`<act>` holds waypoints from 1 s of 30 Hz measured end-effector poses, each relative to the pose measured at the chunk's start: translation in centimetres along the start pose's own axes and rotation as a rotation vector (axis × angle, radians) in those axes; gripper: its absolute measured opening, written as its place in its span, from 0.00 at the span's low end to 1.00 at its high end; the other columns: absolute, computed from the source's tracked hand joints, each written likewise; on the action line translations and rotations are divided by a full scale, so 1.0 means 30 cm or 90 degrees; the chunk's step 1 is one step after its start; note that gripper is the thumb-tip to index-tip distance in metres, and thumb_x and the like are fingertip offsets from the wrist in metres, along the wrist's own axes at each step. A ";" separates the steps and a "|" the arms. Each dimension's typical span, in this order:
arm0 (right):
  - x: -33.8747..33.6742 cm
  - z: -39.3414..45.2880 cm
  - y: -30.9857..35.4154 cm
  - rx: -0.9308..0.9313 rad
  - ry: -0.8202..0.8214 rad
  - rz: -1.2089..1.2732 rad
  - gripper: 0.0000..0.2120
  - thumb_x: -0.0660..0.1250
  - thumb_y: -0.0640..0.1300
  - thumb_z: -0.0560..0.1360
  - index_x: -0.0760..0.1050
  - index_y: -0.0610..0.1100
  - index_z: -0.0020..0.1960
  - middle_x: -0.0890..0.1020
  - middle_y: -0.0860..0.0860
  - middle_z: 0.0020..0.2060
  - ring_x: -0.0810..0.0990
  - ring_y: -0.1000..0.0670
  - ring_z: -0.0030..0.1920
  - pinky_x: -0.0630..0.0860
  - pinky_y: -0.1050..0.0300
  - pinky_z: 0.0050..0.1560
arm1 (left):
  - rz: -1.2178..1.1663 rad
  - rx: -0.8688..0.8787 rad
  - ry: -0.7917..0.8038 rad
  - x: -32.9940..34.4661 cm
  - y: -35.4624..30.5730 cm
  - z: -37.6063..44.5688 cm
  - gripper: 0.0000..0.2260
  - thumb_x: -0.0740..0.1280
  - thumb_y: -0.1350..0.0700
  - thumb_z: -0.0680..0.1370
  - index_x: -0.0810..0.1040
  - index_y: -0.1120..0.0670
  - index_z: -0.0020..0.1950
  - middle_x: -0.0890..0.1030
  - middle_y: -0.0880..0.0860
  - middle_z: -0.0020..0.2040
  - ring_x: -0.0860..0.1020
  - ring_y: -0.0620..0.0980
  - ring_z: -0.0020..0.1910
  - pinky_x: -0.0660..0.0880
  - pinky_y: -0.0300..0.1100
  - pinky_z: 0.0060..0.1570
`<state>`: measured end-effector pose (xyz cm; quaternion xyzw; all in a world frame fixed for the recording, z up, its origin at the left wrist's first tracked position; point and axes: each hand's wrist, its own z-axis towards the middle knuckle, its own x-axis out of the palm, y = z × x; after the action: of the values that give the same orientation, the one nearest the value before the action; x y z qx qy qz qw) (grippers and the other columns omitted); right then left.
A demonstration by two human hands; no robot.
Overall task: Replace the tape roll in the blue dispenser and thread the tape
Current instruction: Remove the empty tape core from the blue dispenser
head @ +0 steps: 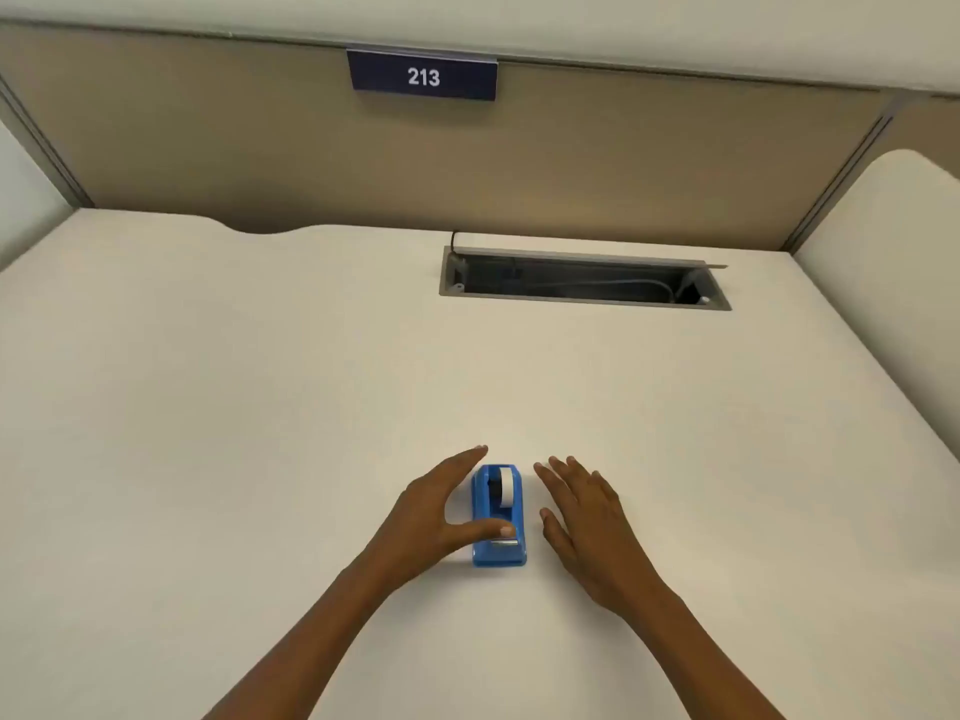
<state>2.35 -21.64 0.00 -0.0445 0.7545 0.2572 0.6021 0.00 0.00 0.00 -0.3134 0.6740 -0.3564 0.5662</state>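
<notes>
A small blue tape dispenser (497, 550) stands on the white desk (260, 407), its cutter end toward me. A white tape roll (505, 488) sits in its slot. My left hand (436, 511) lies along the dispenser's left side with fingers straight, and its thumb reaches across the top near the cutter, touching it. My right hand (584, 517) hovers flat just right of the dispenser, fingers straight and spread, a small gap between it and the blue body. Neither hand grips anything.
An open grey cable hatch (584, 304) is set into the desk at the back right. A beige partition with a dark "213" sign (423, 76) rises behind. A neighbouring white desk (893, 252) adjoins at the right.
</notes>
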 end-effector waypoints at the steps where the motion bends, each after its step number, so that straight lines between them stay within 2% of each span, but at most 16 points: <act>1: -0.005 -0.003 0.004 -0.010 -0.010 0.004 0.24 0.47 0.51 0.81 0.46 0.53 0.76 0.49 0.54 0.77 0.44 0.54 0.77 0.37 0.59 0.74 | 0.001 0.008 0.011 -0.012 -0.017 0.001 0.37 0.69 0.26 0.57 0.57 0.24 0.62 0.58 0.19 0.59 0.64 0.27 0.60 0.64 0.35 0.62; 4: 0.006 -0.014 0.006 -0.027 -0.013 0.013 0.25 0.50 0.49 0.81 0.46 0.52 0.76 0.50 0.54 0.77 0.45 0.55 0.77 0.37 0.61 0.73 | 0.024 0.014 0.030 -0.007 -0.014 0.012 0.37 0.71 0.29 0.56 0.58 0.24 0.61 0.60 0.20 0.60 0.60 0.19 0.58 0.63 0.31 0.61; 7: 0.018 -0.021 0.006 -0.039 -0.021 0.044 0.25 0.52 0.49 0.81 0.49 0.52 0.75 0.53 0.54 0.76 0.47 0.55 0.76 0.40 0.62 0.73 | -0.005 0.007 0.025 0.008 -0.008 -0.001 0.36 0.72 0.31 0.57 0.59 0.25 0.61 0.61 0.23 0.62 0.61 0.20 0.60 0.62 0.26 0.60; 11: 0.000 -0.004 0.024 -0.012 -0.082 0.199 0.24 0.57 0.49 0.80 0.57 0.53 0.74 0.62 0.55 0.74 0.55 0.56 0.75 0.54 0.58 0.75 | -0.071 -0.001 0.004 0.033 0.003 -0.023 0.37 0.74 0.34 0.60 0.58 0.25 0.63 0.62 0.22 0.63 0.61 0.22 0.63 0.59 0.17 0.55; 14: -0.018 0.025 0.048 -0.015 -0.108 0.287 0.24 0.62 0.52 0.77 0.63 0.53 0.72 0.68 0.56 0.71 0.62 0.56 0.72 0.62 0.55 0.72 | -0.112 -0.006 0.027 0.052 0.010 -0.036 0.42 0.75 0.37 0.61 0.55 0.29 0.68 0.59 0.23 0.66 0.59 0.25 0.66 0.58 0.17 0.57; 20: -0.023 0.070 0.064 -0.048 -0.046 0.252 0.27 0.69 0.49 0.73 0.65 0.53 0.70 0.72 0.55 0.67 0.66 0.55 0.69 0.60 0.65 0.66 | -0.131 -0.016 0.040 0.062 0.027 -0.041 0.43 0.77 0.46 0.65 0.53 0.35 0.71 0.59 0.29 0.70 0.60 0.28 0.67 0.59 0.20 0.60; 24: -0.028 0.086 0.069 -0.042 -0.041 0.271 0.25 0.70 0.48 0.72 0.69 0.52 0.67 0.75 0.55 0.64 0.70 0.54 0.65 0.65 0.61 0.65 | -0.150 -0.028 0.039 0.062 0.038 -0.040 0.44 0.77 0.47 0.64 0.54 0.36 0.72 0.61 0.29 0.69 0.61 0.30 0.68 0.60 0.23 0.61; 30: -0.042 0.094 0.071 -0.026 -0.051 0.313 0.22 0.71 0.48 0.71 0.72 0.54 0.63 0.77 0.56 0.61 0.73 0.55 0.62 0.69 0.57 0.64 | -0.156 -0.035 0.042 0.060 0.043 -0.037 0.44 0.77 0.46 0.64 0.54 0.34 0.71 0.60 0.26 0.67 0.61 0.26 0.66 0.60 0.20 0.59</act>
<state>4.39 -18.86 1.48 0.1385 0.7129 0.4125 0.5499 -1.41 -0.65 -1.94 -0.3968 0.6583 -0.4148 0.4870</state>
